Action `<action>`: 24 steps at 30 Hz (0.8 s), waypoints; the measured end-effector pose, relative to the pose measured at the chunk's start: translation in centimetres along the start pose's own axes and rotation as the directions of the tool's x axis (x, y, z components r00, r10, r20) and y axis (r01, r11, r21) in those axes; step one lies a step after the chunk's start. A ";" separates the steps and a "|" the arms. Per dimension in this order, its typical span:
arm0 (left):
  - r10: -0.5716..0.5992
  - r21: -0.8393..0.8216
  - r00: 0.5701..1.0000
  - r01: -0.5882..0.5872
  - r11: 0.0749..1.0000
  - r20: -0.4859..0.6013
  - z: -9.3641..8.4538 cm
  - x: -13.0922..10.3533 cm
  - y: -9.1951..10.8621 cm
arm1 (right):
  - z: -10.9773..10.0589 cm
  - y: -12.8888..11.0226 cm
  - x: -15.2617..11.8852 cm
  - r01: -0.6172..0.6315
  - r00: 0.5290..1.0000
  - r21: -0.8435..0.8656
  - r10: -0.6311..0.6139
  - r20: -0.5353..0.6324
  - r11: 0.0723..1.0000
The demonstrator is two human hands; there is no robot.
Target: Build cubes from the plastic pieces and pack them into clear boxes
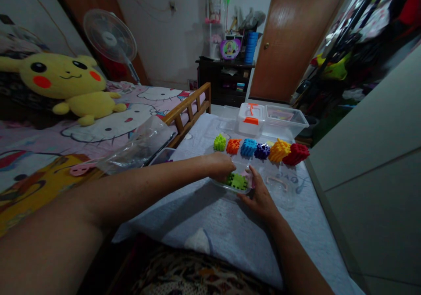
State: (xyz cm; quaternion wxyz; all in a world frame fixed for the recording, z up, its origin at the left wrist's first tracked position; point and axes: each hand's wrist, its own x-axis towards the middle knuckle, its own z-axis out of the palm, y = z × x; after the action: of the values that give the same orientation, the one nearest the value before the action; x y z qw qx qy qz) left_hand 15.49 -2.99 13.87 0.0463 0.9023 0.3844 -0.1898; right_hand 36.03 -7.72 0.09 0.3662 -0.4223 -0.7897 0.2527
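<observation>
A small clear plastic container (226,187) holds bright green notched puzzle pieces (239,181) and sits on the cloth-covered table. My left hand (221,165) reaches into it from the left, fingers curled down beside the green pieces; the fingertips are hidden. With thumb and fingers apart around its right side, my right hand (258,194) grips the container. Behind it stands a row of interlocking blocks: lime (219,142), orange (233,146), light blue (248,147), dark purple (262,151), yellow (279,150) and red (296,154).
A clear lid (281,192) lies right of my hands. At the table's far end are a lidded box with an orange handle (250,119) and a larger clear bin (286,121). Left are a wooden bed rail (187,110), a plastic bag (138,143) and a yellow plush toy (88,104).
</observation>
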 end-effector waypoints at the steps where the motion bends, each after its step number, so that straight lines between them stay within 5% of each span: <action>1: -0.002 -0.014 1.000 0.002 1.000 -0.018 -0.2 -0.2 -0.1 | 0.0 0.0 0.0 -0.001 1.000 -0.004 0.001 0.000 1.000; 5: -0.067 -0.140 0.986 0.045 0.989 -0.154 -1.3 -2.0 -0.8 | -0.1 -0.2 -0.3 -0.005 1.000 -0.012 0.005 -0.012 1.000; 7: -0.145 -0.268 0.941 0.061 0.962 -0.307 -1.6 -3.1 -0.9 | -0.6 -0.2 -0.5 0.002 1.000 0.003 -0.002 -0.007 1.000; 12: -0.436 -0.594 0.644 -0.036 0.804 -0.629 2.2 -4.7 0.3 | -4.3 0.5 -0.6 -0.029 0.995 -0.052 0.024 -0.101 0.998; 15: -0.617 -0.738 0.494 -0.078 0.670 -0.613 6.5 -4.5 1.6 | -7.5 1.9 -0.7 -0.141 0.975 -0.169 0.107 -0.196 0.975; 19: -0.779 -0.868 0.392 -0.138 0.476 -0.489 11.1 -3.4 2.8 | -9.8 4.2 -1.6 -0.216 0.976 -0.348 0.206 -0.067 0.912; 21: -0.834 -0.907 0.356 -0.171 0.386 -0.422 12.3 -2.9 2.9 | -9.9 5.2 -2.1 -0.248 0.959 -0.434 0.283 0.018 0.866; 24: -0.869 -0.933 0.357 -0.238 0.271 -0.344 13.0 -2.4 2.8 | -9.6 6.2 -2.4 -0.258 0.936 -0.511 0.344 0.080 0.820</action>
State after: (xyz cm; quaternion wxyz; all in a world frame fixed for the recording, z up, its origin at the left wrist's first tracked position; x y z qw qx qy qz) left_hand 12.02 -9.56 2.57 0.2788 0.5283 0.5948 0.5379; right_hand 47.52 -5.69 0.59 0.1336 -0.5983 -0.7788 0.1325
